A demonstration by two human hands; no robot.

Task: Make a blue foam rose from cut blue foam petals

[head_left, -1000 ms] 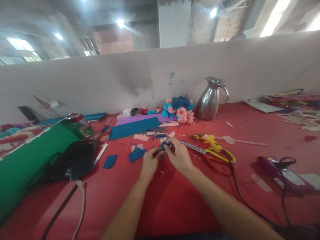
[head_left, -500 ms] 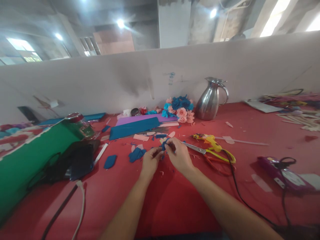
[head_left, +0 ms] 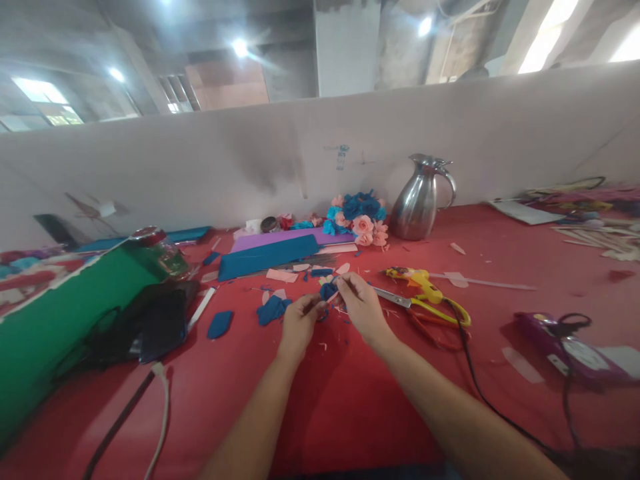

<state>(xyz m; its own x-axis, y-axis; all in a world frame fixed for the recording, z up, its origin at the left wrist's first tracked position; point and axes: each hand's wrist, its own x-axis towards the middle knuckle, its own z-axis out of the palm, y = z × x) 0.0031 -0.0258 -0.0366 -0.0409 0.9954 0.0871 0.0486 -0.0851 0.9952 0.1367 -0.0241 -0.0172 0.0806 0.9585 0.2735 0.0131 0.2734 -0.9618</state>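
Between my hands is a small dark blue crepe-paper flower (head_left: 328, 291), its petals partly hidden by my fingers. My left hand (head_left: 301, 321) is closed on its lower end from the left. On the right side, my right hand (head_left: 361, 301) pinches at its edge with thumb and fingertips. Cut blue petals (head_left: 273, 311) lie in a pile left of my left hand, and a single blue paper piece (head_left: 220, 325) rests farther left. Scissors (head_left: 415, 303) with yellow and red handles lie right of my right hand, beside a yellow glue gun (head_left: 423, 283).
Behind lie a blue paper strip (head_left: 270, 257), purple paper (head_left: 250, 241) and a bunch of paper flowers (head_left: 364, 217). A steel jug (head_left: 417, 203) stands near the partition. A purple device (head_left: 570, 350) with a cord sits right; a green box (head_left: 75, 313) and glass jar (head_left: 167, 253) stand left.
My right hand has shifted slightly right and away from my left, showing more of the blue flower between them. My left hand stays nearly in place.
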